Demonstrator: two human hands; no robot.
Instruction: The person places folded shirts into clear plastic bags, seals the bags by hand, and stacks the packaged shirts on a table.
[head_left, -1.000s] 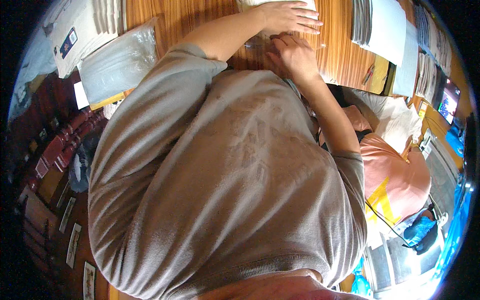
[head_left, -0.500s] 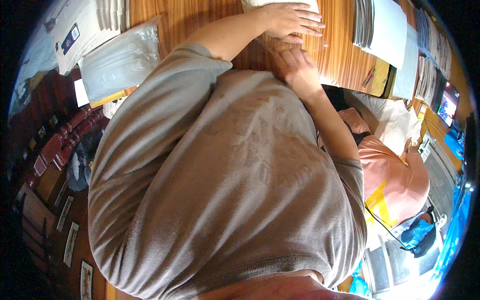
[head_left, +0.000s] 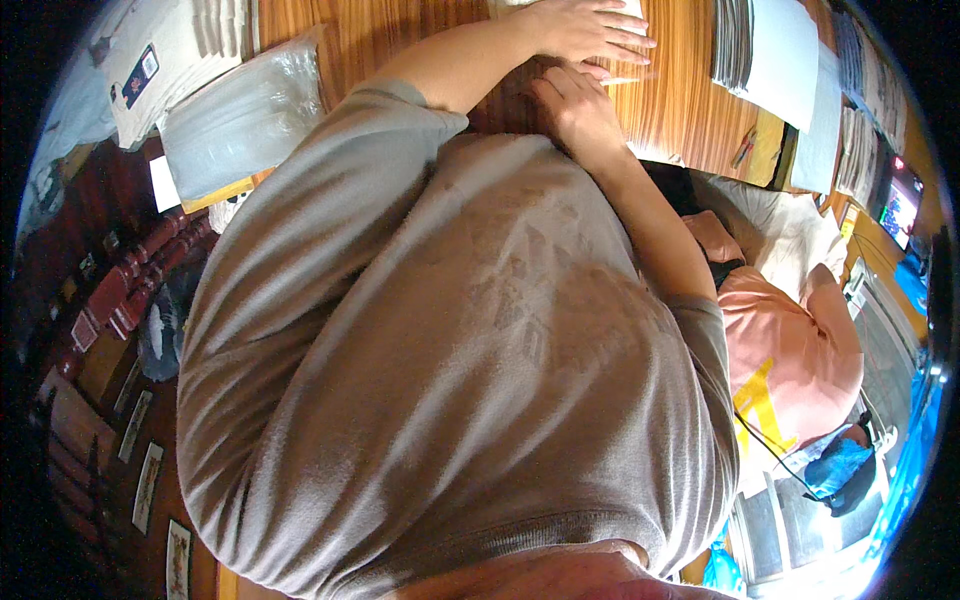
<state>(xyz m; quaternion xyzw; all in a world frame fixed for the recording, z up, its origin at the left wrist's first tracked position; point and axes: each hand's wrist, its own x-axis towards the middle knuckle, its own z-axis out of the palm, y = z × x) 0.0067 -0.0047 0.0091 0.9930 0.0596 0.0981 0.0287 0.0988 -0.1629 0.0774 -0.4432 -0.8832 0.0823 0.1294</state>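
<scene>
At the top edge of the head view, my left hand (head_left: 582,32) lies flat with its fingers spread on a white folded piece (head_left: 632,11), perhaps cloth, partly cut off by the frame. Just below it, my right hand (head_left: 580,108) is closed, its bent fingers close to the left hand's fingertips. A thin pale streak beside those fingers may be the edge of clear plastic; what they grip, if anything, is hidden. Both hands are over the striped wooden table (head_left: 400,40).
Clear plastic bags (head_left: 240,120) lie at the left beside stacked pale garments (head_left: 190,50). On the right are a pile of white sheets (head_left: 775,60), small snips (head_left: 744,147) and more folded stacks. A co-worker in a pink shirt (head_left: 790,340) is at my right.
My right hand has moved up and slightly left, nearer my left hand. The left hand has shifted slightly upward and stays spread. The co-worker's arm has moved a little.
</scene>
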